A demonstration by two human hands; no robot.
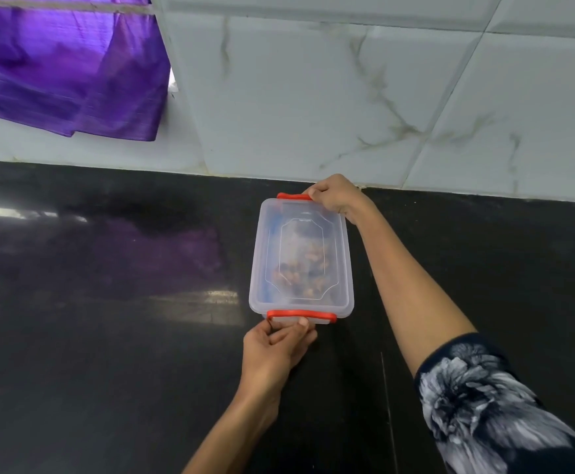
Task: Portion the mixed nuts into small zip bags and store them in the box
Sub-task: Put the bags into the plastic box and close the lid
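A clear plastic box (262,268) with its lid on stands on the black counter (108,336), its long side running away from me. Bags of mixed nuts (305,268) show blurred through the lid. Red clip handles sit at both short ends: the near clip (301,315) and the far clip (293,196). My left hand (276,350) grips the near end just under the red clip, fingers curled. My right hand (337,198) reaches over and grips the far end at the far clip.
A pale marbled tile wall (347,97) rises right behind the box. A purple cloth (67,70) hangs at the upper left, above the counter. The glossy counter stretches left and right of the box.
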